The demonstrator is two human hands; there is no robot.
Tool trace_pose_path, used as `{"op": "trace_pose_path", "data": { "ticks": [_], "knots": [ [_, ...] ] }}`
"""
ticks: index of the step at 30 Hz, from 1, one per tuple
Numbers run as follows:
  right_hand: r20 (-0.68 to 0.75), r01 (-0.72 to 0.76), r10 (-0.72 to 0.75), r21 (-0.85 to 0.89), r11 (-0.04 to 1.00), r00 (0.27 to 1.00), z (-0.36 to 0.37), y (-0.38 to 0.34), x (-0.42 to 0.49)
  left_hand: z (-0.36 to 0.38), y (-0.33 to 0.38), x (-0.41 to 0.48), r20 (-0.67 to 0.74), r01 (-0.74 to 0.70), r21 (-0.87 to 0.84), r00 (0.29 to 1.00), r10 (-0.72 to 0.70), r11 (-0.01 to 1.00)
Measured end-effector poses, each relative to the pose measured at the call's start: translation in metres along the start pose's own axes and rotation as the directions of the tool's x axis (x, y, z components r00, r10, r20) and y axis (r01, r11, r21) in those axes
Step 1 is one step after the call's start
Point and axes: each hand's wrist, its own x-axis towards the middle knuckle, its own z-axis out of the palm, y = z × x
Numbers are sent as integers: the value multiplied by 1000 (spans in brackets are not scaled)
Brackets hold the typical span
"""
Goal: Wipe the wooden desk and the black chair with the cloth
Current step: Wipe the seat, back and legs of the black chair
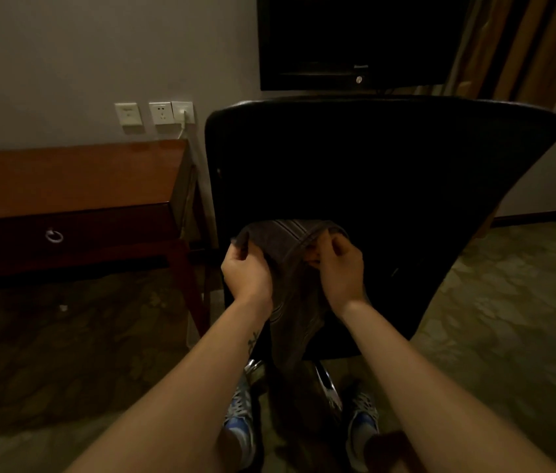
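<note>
**Head view: cloth gripped by both hands at the chair back**

The head view shows the dark grey striped cloth (288, 235) at centre frame, lying against the lower part of the black padded chair (372, 172) backrest. The upper edge of the cloth is bunched between the two hands. The rest hangs down between the forearms toward the chrome chair base (327, 384).

The left hand (245, 271) has its fingers curled around the cloth's left edge. The right hand (339, 268) pinches a folded seam of the cloth between thumb and fingertips. Both hands are close together, with cloth between them.

The chair backrest fills the centre and right of the frame, with its back surface facing the camera. The reddish-brown wooden desk (65, 175) stands at middle left, just beside the chair's left edge and against the grey wall. A drawer front below the desktop carries a metal ring pull (54, 235).

White wall sockets (162, 113) sit above the desk, one with a white plug and cable. A black flat screen (355, 39) occupies the top centre, and brown curtains (525, 46) the upper right. Patterned carpet (508, 302) covers the floor. Two blue-and-white shoes (240, 421) appear at bottom centre.
</note>
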Motion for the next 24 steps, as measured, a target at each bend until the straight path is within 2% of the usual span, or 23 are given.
{"op": "trace_pose_path", "data": {
  "ticks": [9, 12, 17, 20, 24],
  "knots": [
    [53, -77, 88, -181, 980, 995, 12, 59, -27, -35, -51, 23, -46, 152, 49, 988, -150, 987],
    [55, -114, 126, -191, 975, 990, 15, 70, -29, -40, -54, 28, -49, 190, 85, 981, -187, 978],
    [-3, -74, 74, -60, 995, 997, 14, 51, -25, -32, -27, 22, 84, 44, 112, 995, -54, 993],
    [-68, -17, 23, 90, 996, 997, 8, 9, -10, -7, 8, 9, 174, -50, 64, 984, 38, 997],
    [-154, 86, -52, 225, 971, 987, -5, -53, 16, 32, 44, -6, 193, -147, -13, 970, 146, 989]
  ]
}}
